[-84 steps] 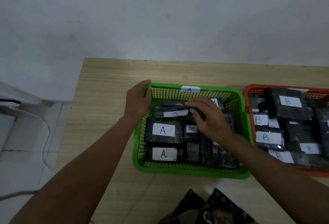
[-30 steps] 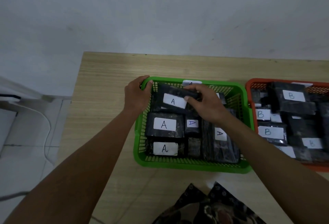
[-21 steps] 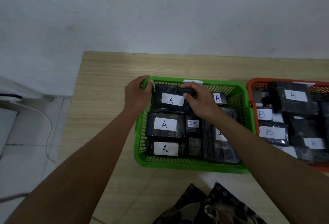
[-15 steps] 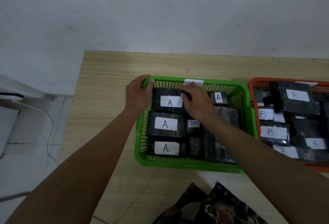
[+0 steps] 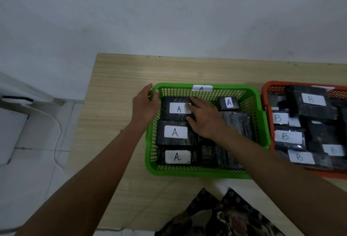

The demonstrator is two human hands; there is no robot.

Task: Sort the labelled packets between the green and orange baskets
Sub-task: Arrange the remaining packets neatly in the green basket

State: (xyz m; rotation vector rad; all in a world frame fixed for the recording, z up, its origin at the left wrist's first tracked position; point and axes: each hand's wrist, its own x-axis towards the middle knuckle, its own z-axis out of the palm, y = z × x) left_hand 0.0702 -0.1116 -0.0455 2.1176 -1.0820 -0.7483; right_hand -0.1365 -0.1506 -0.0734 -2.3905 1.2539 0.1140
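Note:
A green basket (image 5: 202,173) tagged "A" stands mid-table, full of black packets with white "A" labels. My left hand (image 5: 144,107) grips its far left corner rim. My right hand (image 5: 203,118) lies flat inside it, fingers spread on the right edge of the far left "A" packet (image 5: 176,111), which rests level in the back row. A small "A" packet (image 5: 228,103) sits at the back right. The orange basket (image 5: 266,93) to the right holds black packets labelled "B" (image 5: 310,99).
The wooden table (image 5: 116,115) ends at the left, with white floor tiles and a white cable (image 5: 58,128) beyond. A dark patterned cloth (image 5: 221,215) lies at the near table edge. A white wall rises behind the table.
My right hand carried the "A" packet from a tilted, lifted pose down flat into the back left of the green basket and now presses on it. My left hand stayed on the rim.

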